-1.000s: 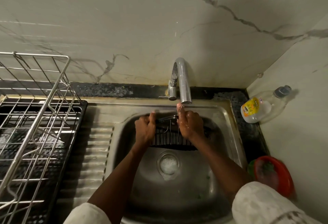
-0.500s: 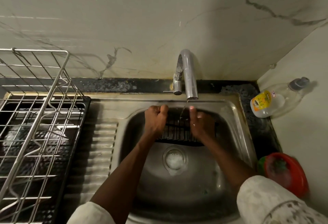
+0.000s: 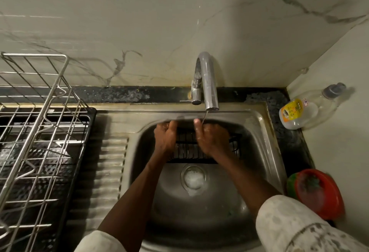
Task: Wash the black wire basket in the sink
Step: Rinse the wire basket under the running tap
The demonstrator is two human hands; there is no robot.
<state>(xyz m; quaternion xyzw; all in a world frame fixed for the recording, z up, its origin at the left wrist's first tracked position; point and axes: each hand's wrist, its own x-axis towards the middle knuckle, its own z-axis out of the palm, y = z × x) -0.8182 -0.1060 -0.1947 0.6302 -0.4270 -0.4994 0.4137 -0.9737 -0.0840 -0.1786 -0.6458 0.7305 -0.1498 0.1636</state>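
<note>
Basket wire is clamped by curled fingers of the left hand and the right hand alike, held at the back of the sink under the tap. Wet wire may slip from that grip and drop onto the drain. The thin stream lands beside the right hand only, so the far ends may go unrinsed; tilting could splash the counter.

Dim, warm light; motion blur; bowed edges.
</note>
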